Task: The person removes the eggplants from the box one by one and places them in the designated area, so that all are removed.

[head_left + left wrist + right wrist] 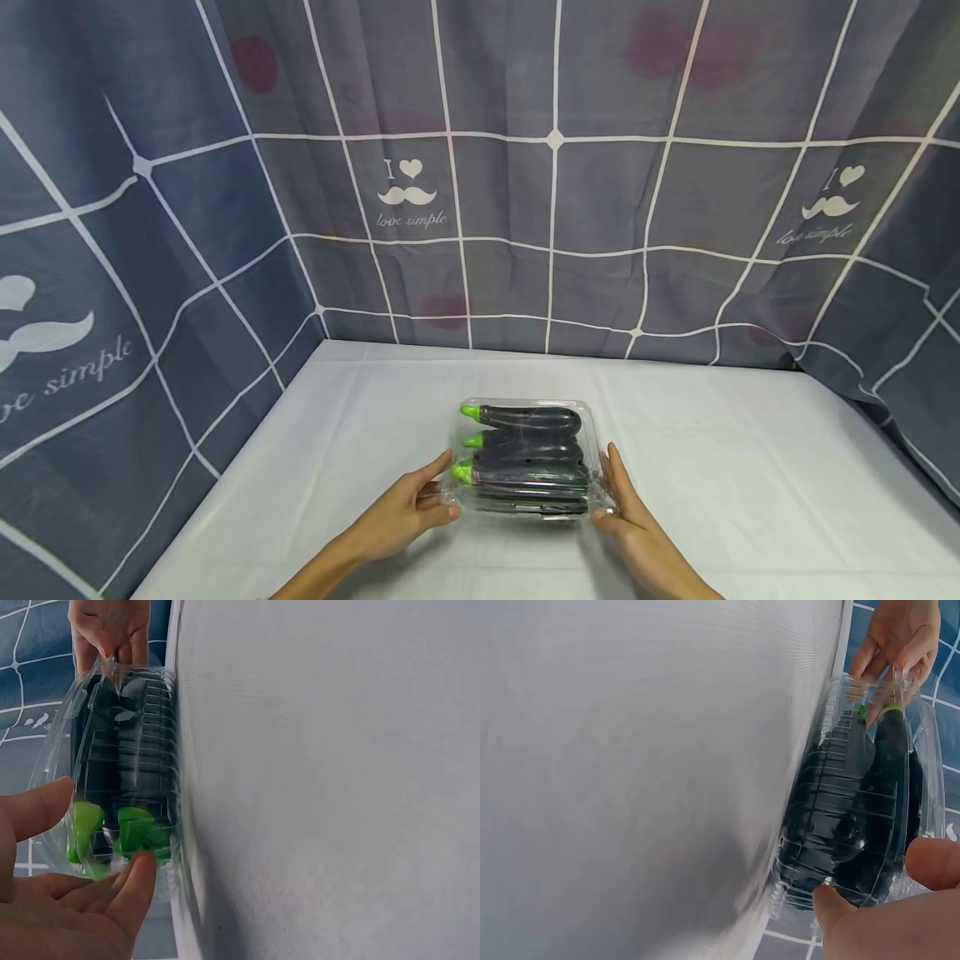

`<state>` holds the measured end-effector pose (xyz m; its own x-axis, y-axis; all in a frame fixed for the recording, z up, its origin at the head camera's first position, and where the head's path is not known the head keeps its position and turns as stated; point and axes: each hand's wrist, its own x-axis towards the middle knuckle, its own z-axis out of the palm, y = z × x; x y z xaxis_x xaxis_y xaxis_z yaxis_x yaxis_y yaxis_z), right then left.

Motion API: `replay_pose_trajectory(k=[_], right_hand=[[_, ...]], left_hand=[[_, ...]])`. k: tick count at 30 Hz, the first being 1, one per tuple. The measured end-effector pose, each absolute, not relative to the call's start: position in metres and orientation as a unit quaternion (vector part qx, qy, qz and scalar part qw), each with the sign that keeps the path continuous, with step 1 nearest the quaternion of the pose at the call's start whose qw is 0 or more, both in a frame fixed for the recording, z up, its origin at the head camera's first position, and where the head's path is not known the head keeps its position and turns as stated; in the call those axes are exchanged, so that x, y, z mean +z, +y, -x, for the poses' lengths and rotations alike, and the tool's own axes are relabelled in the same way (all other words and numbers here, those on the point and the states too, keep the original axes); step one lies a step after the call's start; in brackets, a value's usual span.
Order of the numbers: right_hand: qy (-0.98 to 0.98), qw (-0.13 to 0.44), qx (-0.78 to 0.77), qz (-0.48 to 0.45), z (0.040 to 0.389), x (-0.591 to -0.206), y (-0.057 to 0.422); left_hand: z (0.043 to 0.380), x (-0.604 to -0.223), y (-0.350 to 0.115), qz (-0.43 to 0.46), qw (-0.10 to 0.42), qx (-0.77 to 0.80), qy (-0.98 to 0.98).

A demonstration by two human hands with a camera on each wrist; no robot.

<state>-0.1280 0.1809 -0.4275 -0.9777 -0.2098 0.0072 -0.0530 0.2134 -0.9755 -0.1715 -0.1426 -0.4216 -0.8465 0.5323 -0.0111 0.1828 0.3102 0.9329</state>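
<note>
A clear plastic clamshell box (591, 433) is near the front middle of the table. Inside it lie several dark purple eggplants (528, 454) side by side, their green stem ends toward the left. My left hand (401, 512) holds the box's left end, with thumb and fingers at its edge. At the opposite end, my right hand (637, 533) grips the other edge. Both wrist views show the ribbed side of the box, and in each the far hand pinches the rim. Whether the box's base touches the table is hard to tell.
A white cloth covers the table (720, 450). Grey-blue checked curtains (502, 192) with white lines and moustache prints hang behind it and along both sides.
</note>
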Motion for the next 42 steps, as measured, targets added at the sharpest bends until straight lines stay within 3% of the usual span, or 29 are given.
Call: replay_pose_trajectory(k=[25, 34, 42], right_hand=[[0.811, -0.005, -0.582, 0.051, 0.13, -0.431, 0.178], [0.794, 0.019, -0.605, 0.053, 0.128, -0.43, 0.17], [0.799, 0.006, -0.6, 0.046, 0.126, -0.429, 0.167]], left_hand=[[0.172, -0.422, -0.136, -0.162, 0.17, 0.594, 0.77], [0.17, -0.419, -0.136, -0.163, 0.172, 0.588, 0.773], [0.171, -0.421, -0.137, -0.172, 0.176, 0.587, 0.771]])
